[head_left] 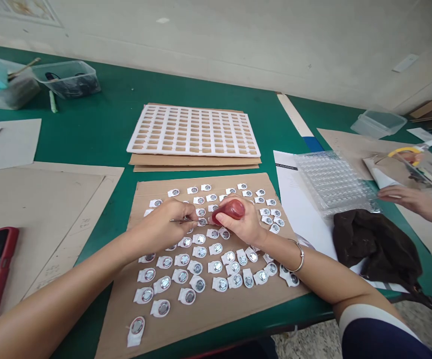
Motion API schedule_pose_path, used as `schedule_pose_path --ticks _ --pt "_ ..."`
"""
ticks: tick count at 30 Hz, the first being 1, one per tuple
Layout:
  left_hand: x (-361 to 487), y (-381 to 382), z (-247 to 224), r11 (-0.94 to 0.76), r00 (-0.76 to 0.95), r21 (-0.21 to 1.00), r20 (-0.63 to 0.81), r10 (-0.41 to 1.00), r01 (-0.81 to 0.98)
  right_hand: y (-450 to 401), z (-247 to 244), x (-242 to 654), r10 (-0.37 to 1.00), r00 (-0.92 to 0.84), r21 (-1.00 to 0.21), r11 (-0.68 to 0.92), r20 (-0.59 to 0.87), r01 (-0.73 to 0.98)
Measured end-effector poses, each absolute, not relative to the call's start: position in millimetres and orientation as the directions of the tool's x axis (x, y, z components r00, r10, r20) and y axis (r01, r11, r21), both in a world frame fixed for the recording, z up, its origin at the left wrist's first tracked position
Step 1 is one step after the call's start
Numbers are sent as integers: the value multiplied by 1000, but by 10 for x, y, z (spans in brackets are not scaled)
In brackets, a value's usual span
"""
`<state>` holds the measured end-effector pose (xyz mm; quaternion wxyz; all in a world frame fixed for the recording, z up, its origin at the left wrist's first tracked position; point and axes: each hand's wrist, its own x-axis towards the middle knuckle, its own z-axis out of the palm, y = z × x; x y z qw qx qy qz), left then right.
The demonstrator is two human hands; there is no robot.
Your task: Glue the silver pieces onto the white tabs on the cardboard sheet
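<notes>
My left hand (173, 219) is closed on thin metal tweezers (178, 220), close to one of the small round silver pieces (202, 222) with a white tab. My right hand (242, 222) is wrapped round a red, rounded bulb-like bottle (232, 209), its pale narrow end pointing left at the same piece. Whether the tips touch it is too small to tell. Several more silver pieces on white tabs (183, 259) lie in loose rows on a cardboard sheet (126, 309) under both hands. Some are hidden behind my hands.
Behind the cardboard lies a white grid tray (129, 147) on more cardboard. To the right are a clear blister sheet (324, 172), a dark cloth (374, 247) and a co-worker's hand (406, 198) near yellow-handled scissors (406, 149). A red-cased phone (4, 269) lies left; plastic boxes (68, 82) stand behind.
</notes>
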<state>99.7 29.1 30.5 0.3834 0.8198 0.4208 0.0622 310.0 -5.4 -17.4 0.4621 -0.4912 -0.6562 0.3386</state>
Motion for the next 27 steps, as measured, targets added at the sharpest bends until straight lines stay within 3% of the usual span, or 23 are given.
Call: schedule_pose_path --ticks 27 --pt "996 287 304 -340 634 689 -225 740 641 -45 -135 3114 957 -84 -890 291 279 350"
